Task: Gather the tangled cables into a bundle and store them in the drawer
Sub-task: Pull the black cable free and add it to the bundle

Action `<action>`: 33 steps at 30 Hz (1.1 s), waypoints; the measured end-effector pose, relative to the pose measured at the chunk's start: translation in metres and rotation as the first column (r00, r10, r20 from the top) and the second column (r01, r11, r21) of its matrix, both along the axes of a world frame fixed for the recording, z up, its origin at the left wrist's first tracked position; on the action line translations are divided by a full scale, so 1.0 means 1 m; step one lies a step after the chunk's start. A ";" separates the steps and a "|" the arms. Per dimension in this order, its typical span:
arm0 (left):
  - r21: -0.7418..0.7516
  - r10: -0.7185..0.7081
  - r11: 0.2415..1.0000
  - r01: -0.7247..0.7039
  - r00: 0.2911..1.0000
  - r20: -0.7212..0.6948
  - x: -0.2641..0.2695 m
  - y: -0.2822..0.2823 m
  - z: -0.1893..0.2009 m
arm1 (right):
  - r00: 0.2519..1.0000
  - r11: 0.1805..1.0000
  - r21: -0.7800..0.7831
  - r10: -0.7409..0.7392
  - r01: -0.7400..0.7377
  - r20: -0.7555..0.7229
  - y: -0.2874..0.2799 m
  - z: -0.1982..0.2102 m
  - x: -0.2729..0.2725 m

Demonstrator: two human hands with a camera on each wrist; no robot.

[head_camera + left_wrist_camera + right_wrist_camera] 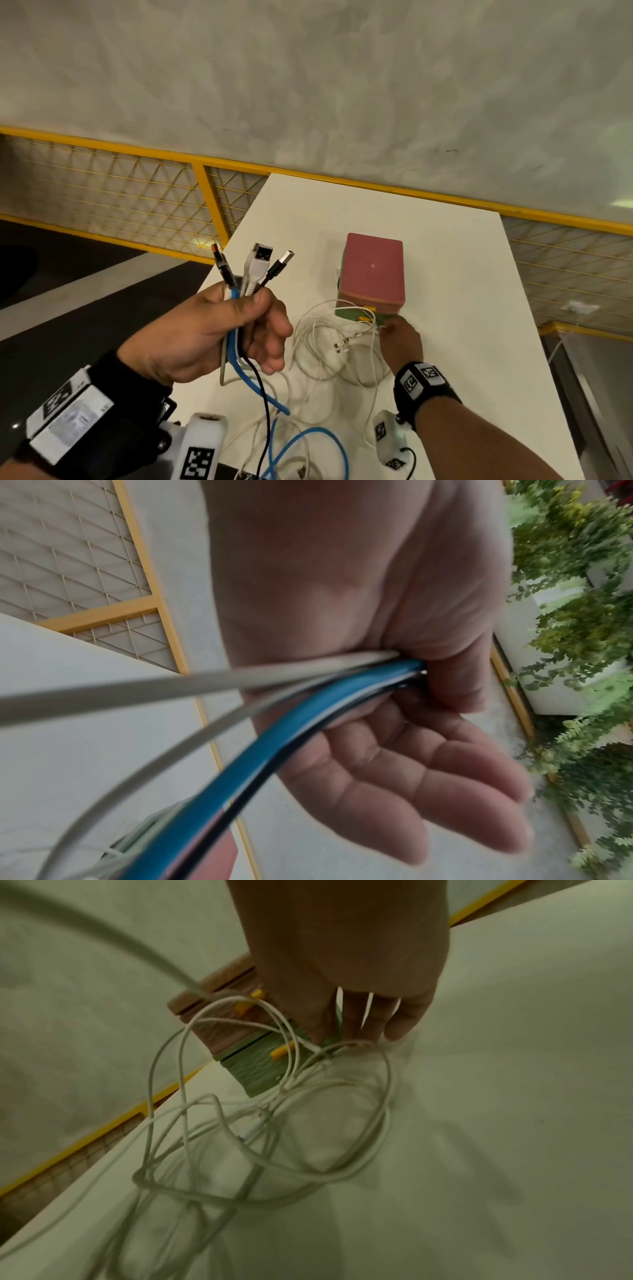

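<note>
My left hand (239, 325) is raised above the table's left side and grips a bundle of cable ends (260, 263), with USB plugs sticking up out of the fist. A blue cable (236, 346), a black one and white ones hang from it down to the table. In the left wrist view the blue cable (274, 737) runs through the curled left hand (394, 723). Loose white cable loops (329, 346) (274, 1123) lie before a small pink drawer box (373, 270). My right hand (400, 339) (359, 1015) reaches down with straight fingers onto the white cable at the box's green bottom drawer (257, 1069).
The box stands mid-table on a white table (462, 308); its two drawer fronts carry yellow handles and look closed. A yellow railing with wire mesh (137, 192) runs behind the table. Green plants (575, 615) show beyond the railing. More cable loops lie at the near edge.
</note>
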State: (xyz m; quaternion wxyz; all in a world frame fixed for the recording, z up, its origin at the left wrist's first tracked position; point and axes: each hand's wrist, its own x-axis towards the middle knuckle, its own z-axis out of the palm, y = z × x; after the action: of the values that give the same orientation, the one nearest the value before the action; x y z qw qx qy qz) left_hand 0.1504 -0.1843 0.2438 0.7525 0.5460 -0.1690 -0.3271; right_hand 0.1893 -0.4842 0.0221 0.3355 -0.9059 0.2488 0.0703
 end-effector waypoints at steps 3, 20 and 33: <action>-0.002 0.018 1.000 -0.018 1.000 -0.015 0.001 0.001 -0.004 | 0.993 0.994 -0.058 -0.100 0.096 -0.063 0.009 -0.005 0.005; 0.077 0.352 0.934 -0.349 0.935 -0.035 0.020 -0.026 -0.010 | 0.864 0.966 0.153 -0.256 0.209 0.433 -0.013 0.023 -0.019; 0.265 0.288 0.911 -0.316 0.947 0.140 0.019 -0.055 -0.006 | 0.948 0.934 0.193 0.270 -0.301 0.169 -0.009 0.097 -0.038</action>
State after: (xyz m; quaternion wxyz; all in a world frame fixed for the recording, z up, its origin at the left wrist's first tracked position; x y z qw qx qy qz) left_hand 0.1691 -0.2397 0.2377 0.6986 0.6833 -0.0705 -0.2003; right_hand 0.1516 -0.4929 0.1194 0.4347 -0.8933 0.0810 0.0814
